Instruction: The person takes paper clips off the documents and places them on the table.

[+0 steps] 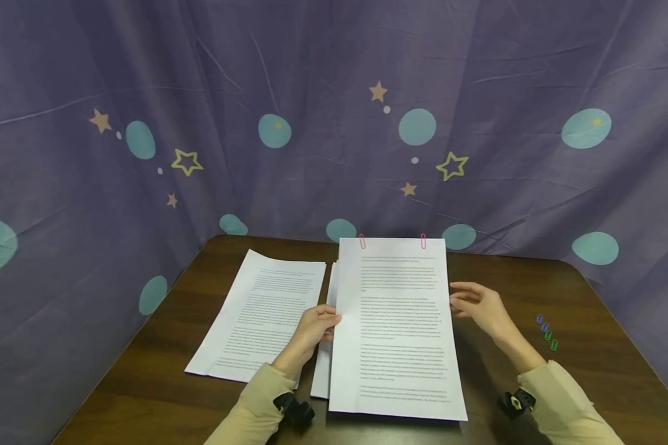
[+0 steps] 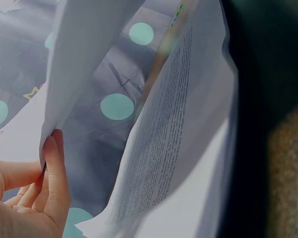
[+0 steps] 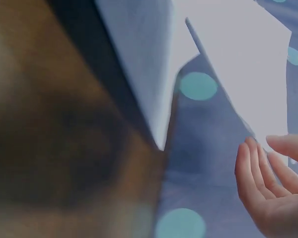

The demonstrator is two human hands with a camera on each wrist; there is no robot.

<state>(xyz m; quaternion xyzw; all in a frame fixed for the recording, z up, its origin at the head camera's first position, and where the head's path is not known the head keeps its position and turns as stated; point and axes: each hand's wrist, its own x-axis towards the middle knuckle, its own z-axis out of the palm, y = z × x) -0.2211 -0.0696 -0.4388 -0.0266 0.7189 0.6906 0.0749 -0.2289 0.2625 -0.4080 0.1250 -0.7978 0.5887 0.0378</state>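
My left hand (image 1: 313, 326) pinches the left edge of a raised sheaf of printed paper (image 1: 403, 327), thumb on its front and fingers behind. Two pink paper clips (image 1: 362, 241) sit on its top edge, one towards each corner. The sheaf stands tilted up off the table in both wrist views. Beside its right edge is my right hand (image 1: 483, 309), fingers loosely bent with the fingertips right at the paper's edge and the thumb apart from them. Behind the held sheaf, more white paper (image 1: 323, 364) lies mostly hidden.
To the left, another printed stack (image 1: 261, 315) lies flat on the dark wooden table (image 1: 150, 377). On the right side, blue clips (image 1: 544, 327) and green clips (image 1: 548, 335) lie in a short row. A purple curtain (image 1: 323, 173) hangs behind the table.
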